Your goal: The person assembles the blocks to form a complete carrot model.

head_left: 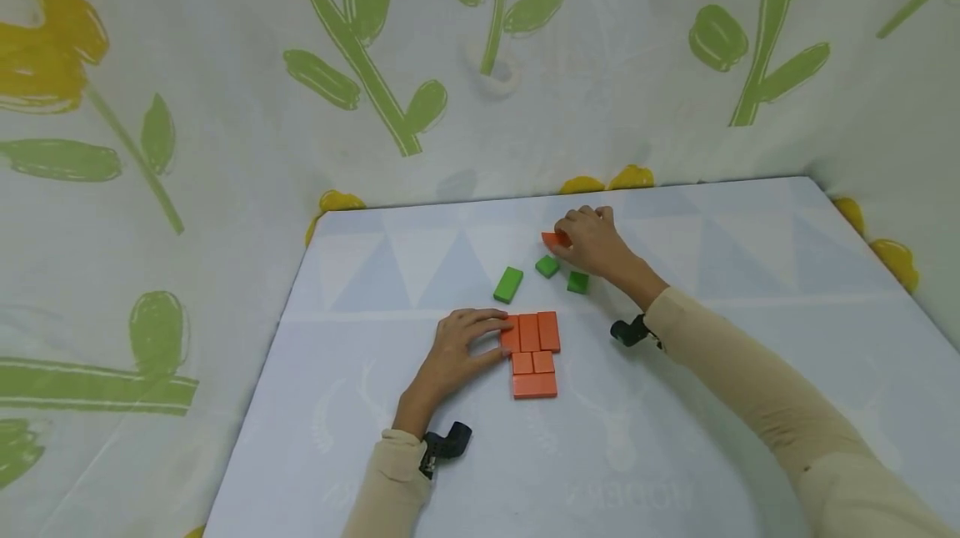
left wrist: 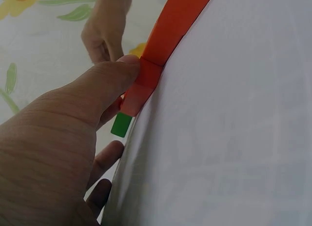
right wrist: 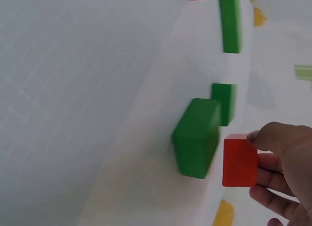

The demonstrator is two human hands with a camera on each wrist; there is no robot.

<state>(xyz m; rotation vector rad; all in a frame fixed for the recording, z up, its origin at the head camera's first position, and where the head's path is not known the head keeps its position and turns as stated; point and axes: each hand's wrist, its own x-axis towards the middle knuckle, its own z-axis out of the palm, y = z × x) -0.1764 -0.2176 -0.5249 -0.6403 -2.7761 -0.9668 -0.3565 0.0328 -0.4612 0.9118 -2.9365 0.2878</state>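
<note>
An arrangement of flat orange blocks [head_left: 533,363] lies mid-table: three upright ones side by side, two small ones below, and a wide one at the bottom. My left hand [head_left: 455,354] is at its left side, thumb and index finger pinching the ends of the leftmost orange block [head_left: 511,334]. In the left wrist view, the thumb [left wrist: 109,79] presses against that block's side. Farther back, my right hand [head_left: 591,239] pinches another orange block [right wrist: 240,162] between thumb and fingers. Beside it are two small green blocks [head_left: 547,266], and a longer green block [head_left: 508,284] lies nearer the arrangement.
The white table [head_left: 337,404] carries pale blue triangles along its back. Its far edge meets a hanging cloth [head_left: 600,62] printed with green stems and yellow flowers. Black wrist cameras [head_left: 447,441] sit on both wrists, near the sleeve cuffs.
</note>
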